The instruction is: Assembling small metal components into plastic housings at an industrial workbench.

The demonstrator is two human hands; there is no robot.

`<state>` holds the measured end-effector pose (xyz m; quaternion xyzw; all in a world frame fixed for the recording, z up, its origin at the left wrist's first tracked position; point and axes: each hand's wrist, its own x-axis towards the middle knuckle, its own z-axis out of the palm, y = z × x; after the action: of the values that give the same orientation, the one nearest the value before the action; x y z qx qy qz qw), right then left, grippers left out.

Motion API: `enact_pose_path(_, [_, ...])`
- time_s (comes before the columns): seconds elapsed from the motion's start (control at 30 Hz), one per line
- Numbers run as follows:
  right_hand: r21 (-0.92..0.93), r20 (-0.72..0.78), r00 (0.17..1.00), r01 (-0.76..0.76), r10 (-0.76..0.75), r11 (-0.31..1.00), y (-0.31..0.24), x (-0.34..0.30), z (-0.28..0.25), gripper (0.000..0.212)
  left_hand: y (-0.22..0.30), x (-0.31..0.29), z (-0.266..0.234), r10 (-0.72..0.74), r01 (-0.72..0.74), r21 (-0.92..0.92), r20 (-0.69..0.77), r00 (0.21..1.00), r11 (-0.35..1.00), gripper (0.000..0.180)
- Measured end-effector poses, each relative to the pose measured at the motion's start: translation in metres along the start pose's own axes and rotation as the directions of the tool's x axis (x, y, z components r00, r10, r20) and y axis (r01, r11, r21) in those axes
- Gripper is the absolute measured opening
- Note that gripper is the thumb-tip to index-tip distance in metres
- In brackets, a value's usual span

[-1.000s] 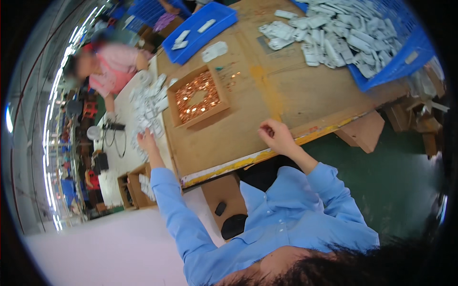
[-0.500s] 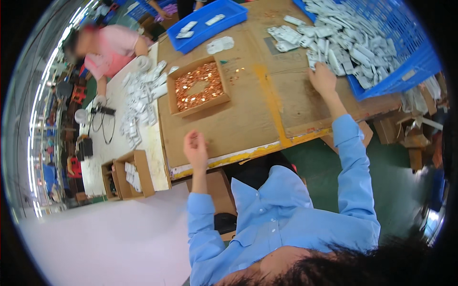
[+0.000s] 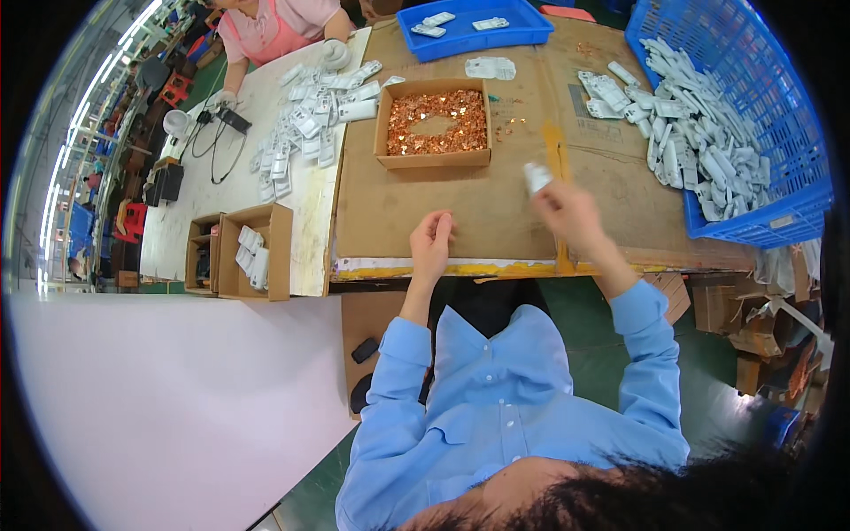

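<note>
My right hand [image 3: 574, 215], a little blurred, grips a white plastic piece [image 3: 536, 177] above the near part of the cardboard-covered table, beside the yellow tape strip. My left hand [image 3: 431, 241] hovers near the table's front edge, thumb and fingers pinched together; whatever they may hold is too small to make out. Beyond it stands an open cardboard box [image 3: 434, 162] full of small copper-coloured metal pieces [image 3: 438, 111]. A heap of similar white plastic pieces [image 3: 699, 146] spills from a tipped blue crate [image 3: 753, 80] at the right.
A blue tray [image 3: 478, 37] with a few white pieces stands at the back. On the white side table [image 3: 190, 221] lie more white pieces [image 3: 310, 115], a black cabled device [image 3: 232, 120] and small boxes [image 3: 282, 252]. A gloved co-worker [image 3: 279, 31] sits behind it.
My right hand has left the heap and come leftward and nearer, carrying a white plastic piece. My left hand stays pinched near the front edge. The view has turned.
</note>
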<state>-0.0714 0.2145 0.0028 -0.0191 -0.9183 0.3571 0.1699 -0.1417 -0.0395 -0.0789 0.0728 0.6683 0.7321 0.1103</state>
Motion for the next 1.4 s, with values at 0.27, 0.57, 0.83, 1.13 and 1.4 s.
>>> enact_pose_path(0.27, [0.014, 0.314, 0.742, 0.621, -0.593, 0.784, -0.065, -0.017, 0.087, 0.014, -0.003, -0.002, -0.011, -0.013, 0.019, -0.069, 0.090, 0.996, 0.997, 0.017])
enact_pose_path(0.57, [0.168, 0.078, 0.974, 0.197, -0.212, 0.966, -0.064, 0.087, 0.075, 0.014, -0.006, 0.001, -0.014, -0.030, 0.029, -0.175, -0.003, 1.000, 0.984, 0.019])
enact_pose_path(0.83, [-0.239, 0.289, 0.928, 0.306, -0.233, 0.922, -0.024, 0.211, 0.132, 0.012, -0.006, -0.002, -0.010, -0.078, 0.071, -0.138, -0.051, 0.996, 0.988, 0.020])
enact_pose_path(1.13, [-0.413, 0.505, 0.834, 0.459, -0.222, 0.787, -0.026, 0.243, 0.161, 0.012, -0.005, -0.002, -0.008, -0.079, 0.073, -0.096, -0.061, 0.995, 0.993, 0.017])
enact_pose_path(1.4, [-0.415, 0.486, 0.851, 0.425, -0.199, 0.804, -0.018, 0.240, 0.169, 0.012, -0.006, 0.000, -0.010, -0.078, 0.071, -0.107, -0.063, 0.995, 0.992, 0.017])
